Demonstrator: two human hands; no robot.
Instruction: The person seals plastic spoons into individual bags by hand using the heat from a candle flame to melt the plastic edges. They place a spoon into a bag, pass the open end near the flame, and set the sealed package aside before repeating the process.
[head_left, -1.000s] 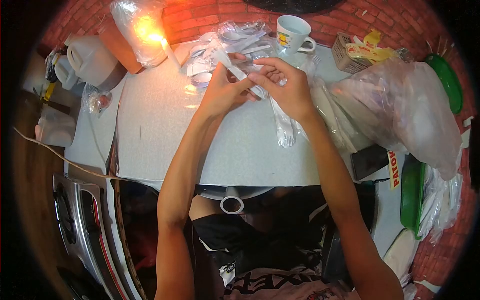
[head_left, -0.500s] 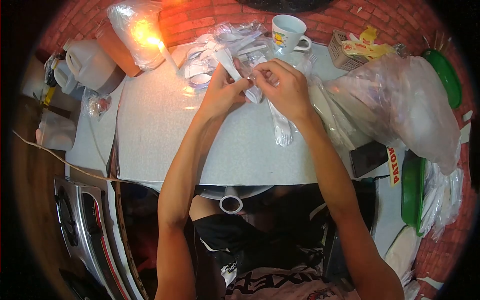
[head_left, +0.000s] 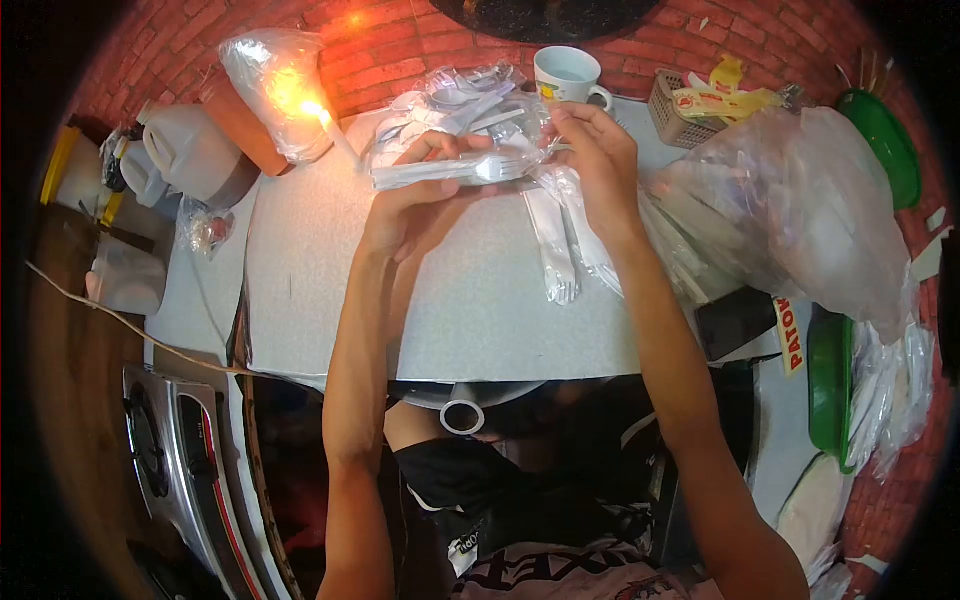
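A clear plastic packet of white cutlery (head_left: 455, 172) lies level between my hands, fork tines toward the right. My left hand (head_left: 410, 200) is closed round its left part, thumb below and fingers above. At the packet's right end, my right hand (head_left: 598, 165) pinches the clear plastic. Behind them is a pile of wrapped white plastic spoons (head_left: 460, 95). Wrapped white forks (head_left: 550, 245) rest on the pale tabletop (head_left: 480, 320) below my right hand. Just behind my right hand stands a white mug (head_left: 567, 72).
A lit candle (head_left: 338, 135) burns at the back left, beside a plastic bag (head_left: 275, 90) and jugs (head_left: 195, 148). On the right are a basket (head_left: 680, 110), a large clear bag (head_left: 790, 200), a dark box (head_left: 735, 322) and green trays (head_left: 830, 390). A stove (head_left: 185, 470) sits lower left.
The packet has turned from upright to level, with its tines now showing at the right. My left hand has moved left and lower, and my right hand has shifted slightly right.
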